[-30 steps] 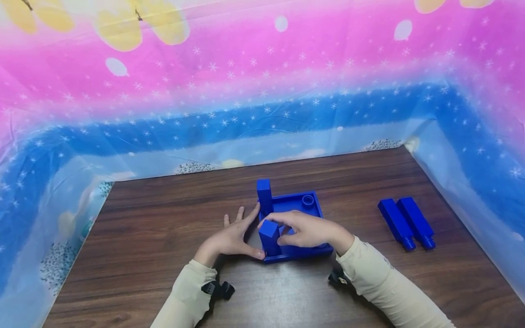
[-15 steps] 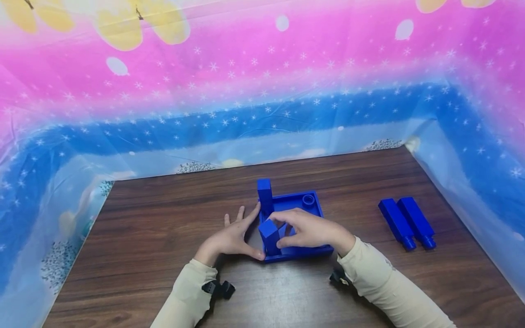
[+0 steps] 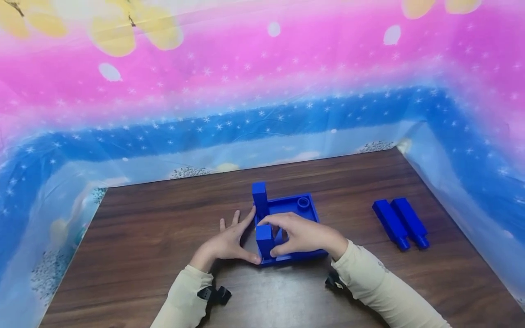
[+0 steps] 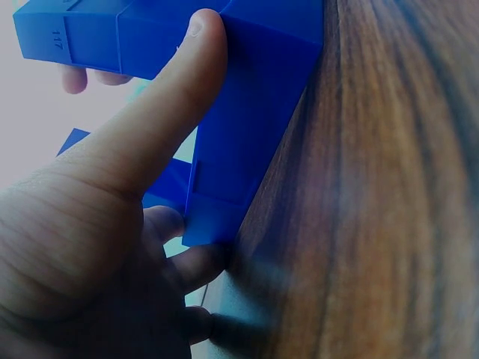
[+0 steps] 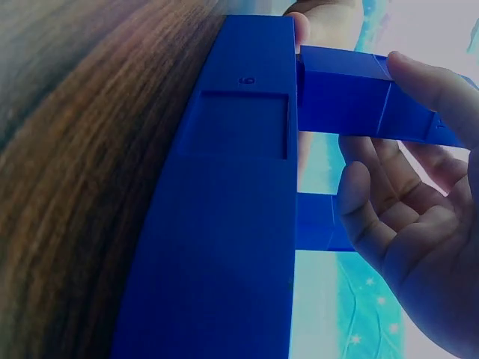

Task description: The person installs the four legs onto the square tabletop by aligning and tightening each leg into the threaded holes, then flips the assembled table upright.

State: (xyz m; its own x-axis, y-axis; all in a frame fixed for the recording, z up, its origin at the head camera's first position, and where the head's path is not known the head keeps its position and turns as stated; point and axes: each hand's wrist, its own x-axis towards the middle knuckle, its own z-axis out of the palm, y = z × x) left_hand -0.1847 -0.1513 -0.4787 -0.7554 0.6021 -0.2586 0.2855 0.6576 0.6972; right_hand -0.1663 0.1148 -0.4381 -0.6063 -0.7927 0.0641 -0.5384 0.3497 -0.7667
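Observation:
A shallow blue tray (image 3: 287,208) lies on the table with a blue square leg (image 3: 259,197) standing upright at its far left corner. At the near left corner stands a second blue leg (image 3: 264,238), which my right hand (image 3: 305,234) pinches between thumb and fingers. My left hand (image 3: 227,241) is spread along the tray's left side, thumb touching the near corner and index finger by the far one. In the left wrist view, the thumb (image 4: 196,56) lies straight against the tray's edge. The held leg's foot is hidden in the head view.
Two more blue legs (image 3: 383,221) with round pegs lie side by side on the brown wooden table (image 3: 164,218) at the right. A round socket (image 3: 303,203) shows in the tray's far right corner. A printed cloth (image 3: 246,91) hangs behind and around the table.
The near leg has turned about its upright axis, so one face now points more squarely forward. My left hand keeps its place at the tray. The head view has shifted slightly.

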